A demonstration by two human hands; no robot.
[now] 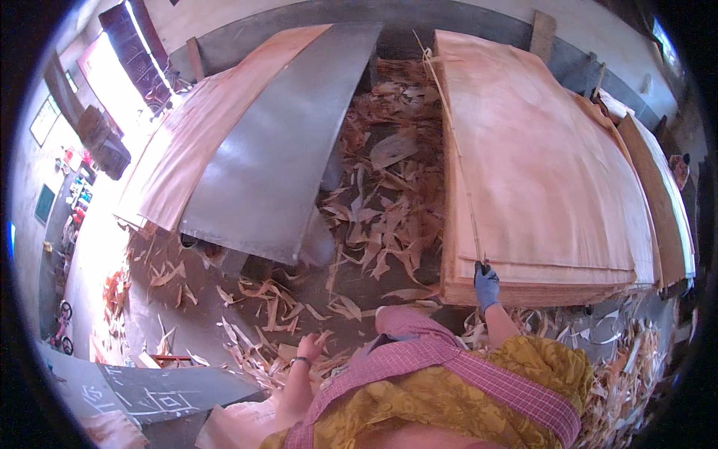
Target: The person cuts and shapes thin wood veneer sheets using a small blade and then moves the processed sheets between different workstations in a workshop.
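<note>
My right hand, in a blue-grey glove with dark fingertips, is closed around the near end of a long thin stick. The stick stretches away along the left edge of a tall stack of wood veneer sheets, with something tied near its far tip. This hand is at the stack's near left corner. Bare and wearing a dark wristband, my left hand hangs low at my side above the veneer scraps. Its fingers look loosely extended, and I see nothing held in them.
A smooth grey sheet-topped table stands to the left, with veneer sheets along its far side. Curled veneer scraps cover the floor between table and stack. Another board stack stands at far right. A dark marked board is lower left.
</note>
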